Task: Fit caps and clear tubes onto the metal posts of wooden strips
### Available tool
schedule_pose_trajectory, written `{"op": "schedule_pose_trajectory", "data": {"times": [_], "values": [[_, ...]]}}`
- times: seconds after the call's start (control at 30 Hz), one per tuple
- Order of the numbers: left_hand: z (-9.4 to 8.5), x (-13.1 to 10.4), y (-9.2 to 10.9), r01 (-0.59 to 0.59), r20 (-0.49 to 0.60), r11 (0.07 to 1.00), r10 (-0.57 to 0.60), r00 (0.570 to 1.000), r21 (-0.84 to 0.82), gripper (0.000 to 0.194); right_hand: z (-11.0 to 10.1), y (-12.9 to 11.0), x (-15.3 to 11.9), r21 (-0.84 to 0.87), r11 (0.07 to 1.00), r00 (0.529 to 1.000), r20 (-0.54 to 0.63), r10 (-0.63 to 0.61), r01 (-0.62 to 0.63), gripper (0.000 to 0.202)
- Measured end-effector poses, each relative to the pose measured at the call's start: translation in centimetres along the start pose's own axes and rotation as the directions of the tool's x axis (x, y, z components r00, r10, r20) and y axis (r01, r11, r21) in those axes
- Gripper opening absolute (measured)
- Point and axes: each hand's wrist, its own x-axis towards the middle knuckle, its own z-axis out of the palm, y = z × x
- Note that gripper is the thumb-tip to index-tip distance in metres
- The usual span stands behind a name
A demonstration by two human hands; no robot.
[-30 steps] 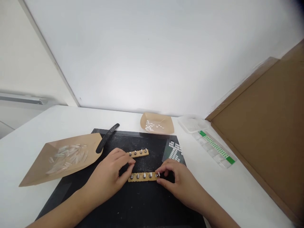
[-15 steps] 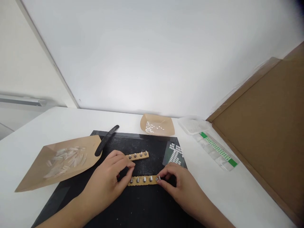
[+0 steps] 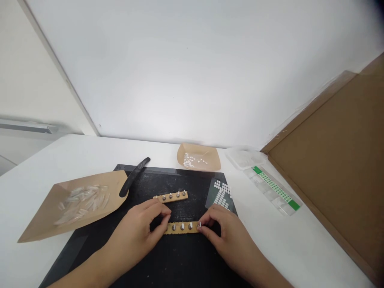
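A tan strip [image 3: 178,228] with several metal studs bearing small white pieces lies on the black mat [image 3: 180,260]. My right hand [image 3: 229,236] pinches the small white piece at the strip's right end between thumb and index finger. At the left end, my left hand [image 3: 138,228] has its thumb and index fingertips pressed together; whatever they hold, if anything, is hidden. Behind the left hand, a second tan strip [image 3: 174,196] carries a similar row of studs with white pieces. A dark sheet of white oval stickers [image 3: 220,194] rests behind my right hand.
At the left, a brown paper tray [image 3: 48,208] holds clear slivers, with a black curved file [image 3: 135,176] across its edge. A smaller brown tray [image 3: 211,158] stands behind the mat. Clear packs [image 3: 243,158] and a green-labelled case [image 3: 274,190] lie right, near a cardboard panel [image 3: 336,160].
My left hand has shifted slightly; it now covers the front strip's left-end stud and uncovers more of the rear strip. My right hand remains at the right end.
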Motion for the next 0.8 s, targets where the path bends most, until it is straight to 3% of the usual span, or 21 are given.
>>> {"op": "schedule_pose_trajectory", "data": {"times": [0.27,0.37,0.47,0.53,0.6,0.7,0.8], "values": [[-0.2,0.0,0.1,-0.003,-0.035,1.0,0.004,0.999,0.027,0.016,0.0,-0.3,-0.3,-0.034,0.999,0.999,0.038,0.015,-0.013,0.009],[-0.1,-0.1,0.0,-0.011,-0.07,1.0,0.012,0.998,0.011,0.013,-0.5,-0.1,-0.4,-0.071,0.997,0.999,0.037,0.005,-0.002,0.018],[0.0,-0.1,0.0,-0.032,-0.14,0.999,0.029,0.99,-0.016,0.01,-1.6,0.0,-0.6,-0.111,0.993,0.999,0.01,-0.048,0.049,0.029],[-0.1,0.0,0.2,-0.075,-0.198,0.997,0.069,0.978,-0.025,0.009,-2.2,-0.2,-0.8,-0.099,0.985,0.989,-0.036,-0.142,0.138,0.025],[-0.3,-0.1,0.6,-0.188,-0.232,0.982,0.18,0.956,-0.013,0.012,-2.3,-0.7,-1.0,-0.058,0.959,0.951,-0.118,-0.284,0.279,0.019],[-0.8,-0.8,1.4,-0.403,-0.184,0.915,0.401,0.897,0.03,0.019,-1.4,-1.6,-1.4,0.004,0.875,0.857,-0.206,-0.472,0.483,0.022],[-0.8,-2.0,1.8,-0.397,-0.072,0.917,0.399,0.914,0.041,0.022,0.0,-2.3,-1.6,0.103,0.817,0.818,-0.18,-0.546,0.568,0.027]]}}
